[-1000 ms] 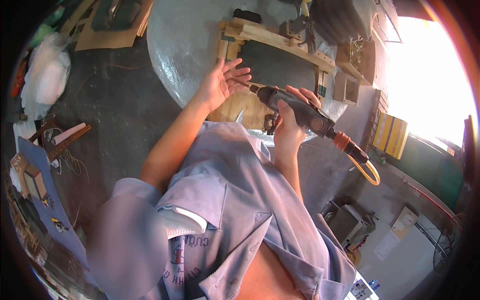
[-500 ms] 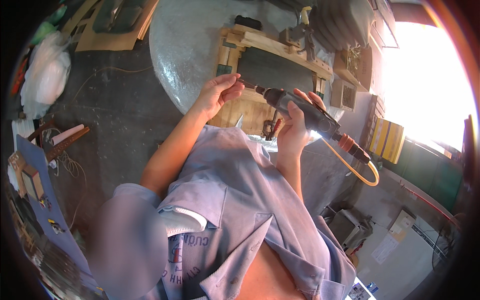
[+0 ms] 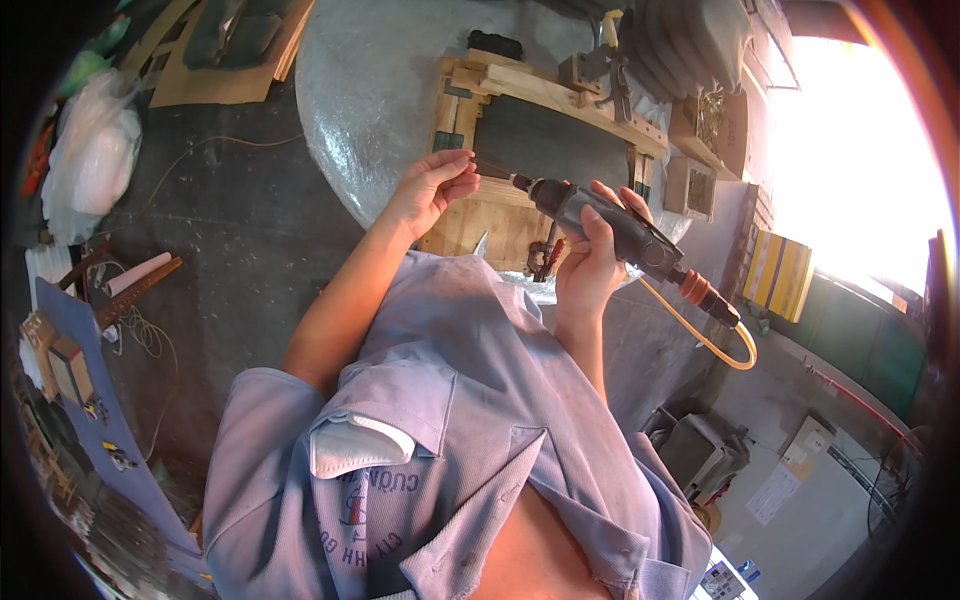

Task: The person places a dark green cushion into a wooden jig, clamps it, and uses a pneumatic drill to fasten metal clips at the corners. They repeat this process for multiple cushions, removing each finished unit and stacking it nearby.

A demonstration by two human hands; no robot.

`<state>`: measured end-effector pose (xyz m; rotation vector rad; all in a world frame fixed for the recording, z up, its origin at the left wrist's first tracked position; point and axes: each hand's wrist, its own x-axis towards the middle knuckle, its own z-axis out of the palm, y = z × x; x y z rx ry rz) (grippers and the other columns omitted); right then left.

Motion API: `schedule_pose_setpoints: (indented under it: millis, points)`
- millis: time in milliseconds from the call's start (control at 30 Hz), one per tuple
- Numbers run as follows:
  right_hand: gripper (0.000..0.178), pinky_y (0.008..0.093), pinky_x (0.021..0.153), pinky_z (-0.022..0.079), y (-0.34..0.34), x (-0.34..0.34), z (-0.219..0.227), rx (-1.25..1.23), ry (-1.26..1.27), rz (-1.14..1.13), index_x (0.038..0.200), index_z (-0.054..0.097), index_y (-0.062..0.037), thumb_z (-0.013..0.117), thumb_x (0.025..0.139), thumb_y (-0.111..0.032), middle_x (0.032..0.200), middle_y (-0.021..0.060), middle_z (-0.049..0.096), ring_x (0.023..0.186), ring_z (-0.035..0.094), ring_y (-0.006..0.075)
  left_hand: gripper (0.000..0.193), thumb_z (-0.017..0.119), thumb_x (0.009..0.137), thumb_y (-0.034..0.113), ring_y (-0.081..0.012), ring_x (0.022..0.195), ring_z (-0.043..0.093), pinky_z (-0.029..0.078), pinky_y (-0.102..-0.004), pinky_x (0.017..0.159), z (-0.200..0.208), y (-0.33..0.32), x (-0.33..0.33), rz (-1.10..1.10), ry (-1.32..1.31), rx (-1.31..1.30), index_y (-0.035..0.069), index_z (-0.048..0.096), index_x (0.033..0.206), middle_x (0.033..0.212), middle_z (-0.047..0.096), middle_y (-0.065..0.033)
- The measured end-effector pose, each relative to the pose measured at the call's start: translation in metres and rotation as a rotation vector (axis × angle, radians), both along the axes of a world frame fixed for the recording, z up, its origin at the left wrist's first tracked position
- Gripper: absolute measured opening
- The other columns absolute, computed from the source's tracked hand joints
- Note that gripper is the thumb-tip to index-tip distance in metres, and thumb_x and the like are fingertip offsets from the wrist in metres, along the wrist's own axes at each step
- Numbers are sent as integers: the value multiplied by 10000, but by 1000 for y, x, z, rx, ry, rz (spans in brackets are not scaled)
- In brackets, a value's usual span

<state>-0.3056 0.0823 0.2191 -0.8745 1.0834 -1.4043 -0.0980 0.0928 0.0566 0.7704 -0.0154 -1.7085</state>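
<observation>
In my right hand [image 3: 592, 255] is a dark grey air drill [image 3: 640, 240], held across the body with the thumb on top and the fingers wrapped round it. Its chuck points up and left. A yellow hose [image 3: 752, 352] loops at the tool's rear end, past a reddish-brown coupling. A thin brownish bit [image 3: 496, 171] sticks out of the chuck. My left hand [image 3: 437, 190] pinches the far end of this bit between thumb and fingers; the fingertips hide its tip. Behind both hands stands a wooden workbench frame [image 3: 560, 95] with a dark panel [image 3: 545, 138] in it.
A metal vise [image 3: 592, 72] sits at the bench's far edge, beside a black object [image 3: 496, 43]. A red-handled tool [image 3: 553, 258] is at its near side. To the right is a yellow box [image 3: 778, 275]; at far left, a white plastic bag [image 3: 97, 155] and a blue board [image 3: 110, 420].
My left hand has shifted very slightly left at the bit's end. The blurred left sleeve now shows sharply. The drill stays nearly in place in my right hand.
</observation>
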Motion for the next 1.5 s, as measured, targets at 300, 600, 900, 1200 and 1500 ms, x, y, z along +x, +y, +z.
schedule_pose_setpoints:
  millis: [300, 600, 900, 1200, 1500]
  points:
    - [611, 482, 1036, 633, -3, -2, -5, 1, -22, -31, 1463, 456, -72, 705, 912, 18, 1357, 222, 649, 1204, 704, 376, 207, 693, 1072, 94, -204, 956, 786, 683, -323, 903, -10, 1, 6, -12, -28, -1, -20, 732, 1241, 1050, 766, -100]
    - [618, 399, 1027, 616, -5, 0, -3, 43, -16, 2, 1469, 433, -79, 707, 922, 9, 1360, 183, 654, 1210, 671, 263, 186, 689, 1083, 123, -203, 928, 794, 688, -328, 877, -11, 0, 6, -49, -71, -3, -11, 733, 1204, 1039, 770, -102]
    - [633, 390, 996, 637, -10, 2, -1, 54, -20, -20, 1483, 430, -77, 711, 922, 4, 1355, 184, 658, 1189, 670, 246, 179, 671, 1090, 111, -212, 938, 799, 691, -326, 877, -12, -5, 3, -27, -35, 15, -12, 726, 1208, 1060, 775, -119]
    - [604, 485, 931, 698, -14, 2, -7, 32, 29, -64, 1462, 479, -60, 717, 908, -24, 1335, 230, 652, 1146, 718, 342, 175, 670, 1085, 88, -215, 948, 802, 693, -317, 876, -14, -7, -4, 1, -12, 51, -17, 739, 1207, 1047, 776, -123]
    - [602, 361, 967, 643, -18, 6, -4, 75, 6, -40, 1461, 454, -88, 722, 927, -10, 1351, 181, 661, 1187, 668, 228, 150, 674, 1082, 85, -211, 942, 799, 692, -311, 870, -20, -11, -3, 13, 16, 47, -8, 740, 1180, 1039, 774, -113]
